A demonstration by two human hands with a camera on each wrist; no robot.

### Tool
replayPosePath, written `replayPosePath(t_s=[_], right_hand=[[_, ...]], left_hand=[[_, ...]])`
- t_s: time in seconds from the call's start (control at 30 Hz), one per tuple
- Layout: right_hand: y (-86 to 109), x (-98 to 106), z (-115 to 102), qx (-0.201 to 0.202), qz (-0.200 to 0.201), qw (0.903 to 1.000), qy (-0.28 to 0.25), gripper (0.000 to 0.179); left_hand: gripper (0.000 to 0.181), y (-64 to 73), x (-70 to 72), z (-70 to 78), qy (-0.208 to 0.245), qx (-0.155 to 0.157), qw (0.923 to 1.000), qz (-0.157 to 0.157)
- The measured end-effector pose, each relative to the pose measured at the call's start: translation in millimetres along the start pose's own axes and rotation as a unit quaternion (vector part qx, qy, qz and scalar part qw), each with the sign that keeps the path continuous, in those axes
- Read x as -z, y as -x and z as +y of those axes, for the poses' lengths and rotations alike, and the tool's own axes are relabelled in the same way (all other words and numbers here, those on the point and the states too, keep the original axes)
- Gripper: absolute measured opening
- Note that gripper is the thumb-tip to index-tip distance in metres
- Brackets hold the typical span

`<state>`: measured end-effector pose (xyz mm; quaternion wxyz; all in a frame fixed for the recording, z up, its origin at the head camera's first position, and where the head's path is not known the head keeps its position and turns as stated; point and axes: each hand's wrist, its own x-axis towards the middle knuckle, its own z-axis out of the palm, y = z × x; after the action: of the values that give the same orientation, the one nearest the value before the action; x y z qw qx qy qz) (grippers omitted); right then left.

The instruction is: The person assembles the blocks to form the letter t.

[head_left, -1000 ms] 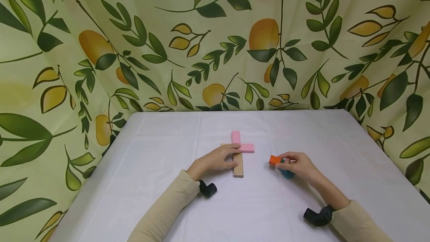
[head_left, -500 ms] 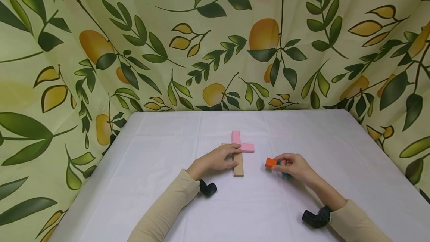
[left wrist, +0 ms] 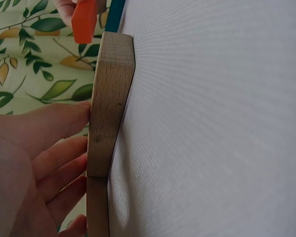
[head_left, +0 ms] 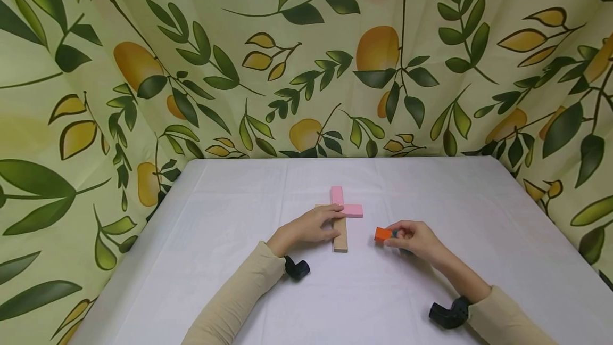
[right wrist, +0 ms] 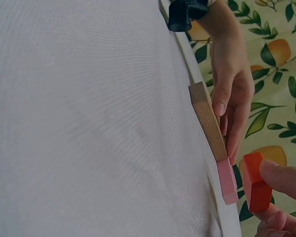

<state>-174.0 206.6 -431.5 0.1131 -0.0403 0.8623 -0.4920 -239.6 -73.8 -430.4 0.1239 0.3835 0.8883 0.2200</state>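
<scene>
On the white table, plain wooden blocks and pink blocks meet in a cross. My left hand [head_left: 316,225] rests at its centre, fingers lightly bent, touching the lower wooden block [head_left: 340,238] and hiding most of the left wooden block. One pink block [head_left: 337,195] points away and another pink block [head_left: 353,211] points right. To the right of the cross, my right hand [head_left: 415,237] pinches an orange block [head_left: 382,235] between thumb and fingers, raised above the cloth in the left wrist view. A teal block [left wrist: 115,15] is near it, mostly hidden behind my right hand in the head view.
A white cloth [head_left: 230,196] covers the table. Behind and beside it hangs a leaf-and-fruit patterned curtain [head_left: 306,68]. A black device [head_left: 297,269] sits at my left wrist, and another black device [head_left: 450,314] at my right.
My right hand has moved slightly left and toward me with the orange block, nearer the cross. Less of the teal block shows. My left hand and the cross of blocks have stayed put.
</scene>
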Motion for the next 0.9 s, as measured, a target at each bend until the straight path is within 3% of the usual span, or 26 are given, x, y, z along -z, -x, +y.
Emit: replayPosePath(t_s=[0.9], right_hand=[[3.6, -16.8, -2.7, 0.036, -0.027, 0.999, 0.0, 0.04]], left_hand=[[0.047, 0.3, -0.4, 1.6, 0.001, 0.01, 0.9999, -0.002]])
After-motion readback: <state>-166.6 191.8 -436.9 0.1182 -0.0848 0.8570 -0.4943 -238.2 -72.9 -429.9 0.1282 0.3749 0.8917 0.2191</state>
